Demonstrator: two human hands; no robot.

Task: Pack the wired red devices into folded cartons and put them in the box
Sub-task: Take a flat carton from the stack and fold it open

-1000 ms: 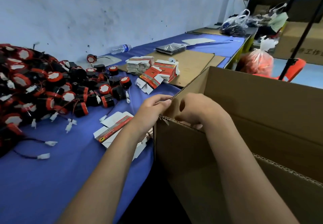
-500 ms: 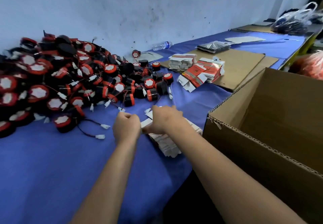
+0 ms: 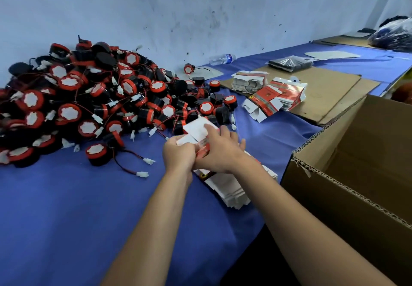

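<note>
Where flat stack (image 3: 225, 187) lies, left hand (image 3: 179, 155), right hand (image 3: 219, 153) grip glossy carton (image 3: 197, 133), seemingly half-folded; fingers curled.

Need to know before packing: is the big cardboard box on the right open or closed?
Open: the cardboard box shows its corrugated top edge and bare inner walls, with no flaps folded over.

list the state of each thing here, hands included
left hand: grips the carton
right hand: holds the carton, fingers over its flap
carton: half unfolded, white flap up
flat carton stack: lying under the hands
red devices: heaped loose, wires tangled
cardboard box: open
water bottle: on its side
</note>
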